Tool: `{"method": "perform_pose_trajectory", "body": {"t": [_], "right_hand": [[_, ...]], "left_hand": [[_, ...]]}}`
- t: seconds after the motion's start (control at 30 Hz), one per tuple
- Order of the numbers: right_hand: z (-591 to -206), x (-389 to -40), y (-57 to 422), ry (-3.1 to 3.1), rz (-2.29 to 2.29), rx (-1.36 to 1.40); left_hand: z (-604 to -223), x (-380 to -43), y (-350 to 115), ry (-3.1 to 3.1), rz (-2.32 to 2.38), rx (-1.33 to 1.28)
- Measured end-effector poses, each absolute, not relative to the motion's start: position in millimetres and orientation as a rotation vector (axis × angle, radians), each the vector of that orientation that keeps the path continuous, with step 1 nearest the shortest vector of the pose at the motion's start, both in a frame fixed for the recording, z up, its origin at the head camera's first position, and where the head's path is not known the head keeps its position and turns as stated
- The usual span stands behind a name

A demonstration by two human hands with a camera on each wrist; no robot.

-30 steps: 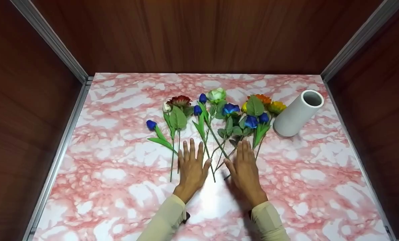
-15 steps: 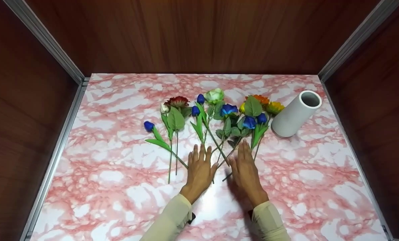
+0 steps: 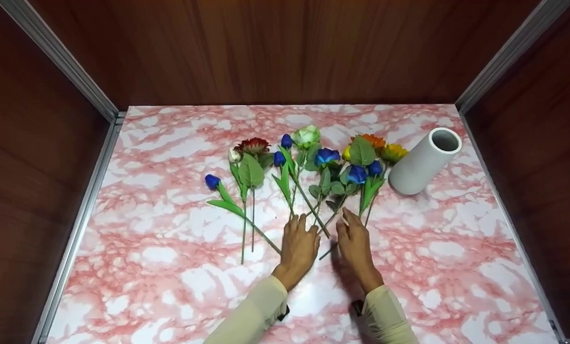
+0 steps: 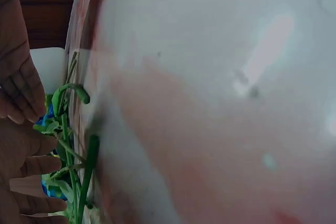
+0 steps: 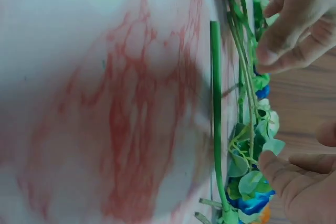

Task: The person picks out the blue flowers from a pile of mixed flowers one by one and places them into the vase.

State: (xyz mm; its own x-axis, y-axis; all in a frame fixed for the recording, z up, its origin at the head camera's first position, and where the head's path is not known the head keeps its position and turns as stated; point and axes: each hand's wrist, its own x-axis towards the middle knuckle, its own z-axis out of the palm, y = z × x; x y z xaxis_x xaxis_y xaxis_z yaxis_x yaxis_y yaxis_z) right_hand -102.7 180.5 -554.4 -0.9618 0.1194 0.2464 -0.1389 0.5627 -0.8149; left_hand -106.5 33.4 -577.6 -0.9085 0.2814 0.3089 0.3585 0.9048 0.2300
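Artificial flowers lie across the table, stems toward me. My left hand (image 3: 300, 246) hovers over the lower stems in the middle, covering some stem ends; its fingers (image 4: 39, 166) are apart and slightly bent in the left wrist view. Close on its right is my right hand (image 3: 355, 246), fingers loosely bent, near the stems of the blue roses (image 3: 357, 174). Neither hand grips a stem. Between them run crossed green stems (image 3: 313, 210) from blue tulips (image 3: 286, 140) and a pale green flower (image 3: 306, 136). A thick green stem (image 5: 216, 103) shows in the right wrist view.
A white cylindrical vase (image 3: 418, 167) stands at the right, beside yellow (image 3: 394, 153) and orange flowers (image 3: 374, 140). To the left lie a dark red flower (image 3: 253, 145), a white tulip bud (image 3: 234, 155) and a blue tulip (image 3: 212, 181). Brown wooden panels (image 3: 285, 52) enclose the table.
My left hand has moved right and slightly toward me, closer to the right hand. Fingers of both hands have gone from straight to loosely bent. The flowers and vase keep their places.
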Motion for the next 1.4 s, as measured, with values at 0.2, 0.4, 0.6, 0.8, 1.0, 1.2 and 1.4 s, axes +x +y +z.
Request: {"method": "perform_pose_trajectory", "body": {"t": [0.2,0.4,0.6,0.8,1.0,1.2,1.4], "right_hand": [[-556,-103,180,-2.479,1.647,-0.157],[-557,-103,179,-2.280,2.079,-0.440],[-563,-105,182,-1.999,2.346,-0.518],[-576,-110,193,-1.802,2.468,-0.460],[-565,-115,202,-1.760,2.435,-0.477],[-535,-117,203,-1.938,2.175,-0.550],[-517,-118,215,-1.968,2.058,-0.408]], "left_hand": [[-583,-106,44,-2.818,-0.283,-0.457],[-588,-103,54,-2.781,-0.234,-0.446],[-587,-94,56,-2.740,-0.270,-0.447],[-576,-89,56,-2.705,-0.252,-0.456],[-566,-91,58,-2.615,-0.267,-0.499],[-560,-91,61,-2.571,-0.403,-0.521],[-558,-94,69,-2.563,-0.532,-0.568]]}}
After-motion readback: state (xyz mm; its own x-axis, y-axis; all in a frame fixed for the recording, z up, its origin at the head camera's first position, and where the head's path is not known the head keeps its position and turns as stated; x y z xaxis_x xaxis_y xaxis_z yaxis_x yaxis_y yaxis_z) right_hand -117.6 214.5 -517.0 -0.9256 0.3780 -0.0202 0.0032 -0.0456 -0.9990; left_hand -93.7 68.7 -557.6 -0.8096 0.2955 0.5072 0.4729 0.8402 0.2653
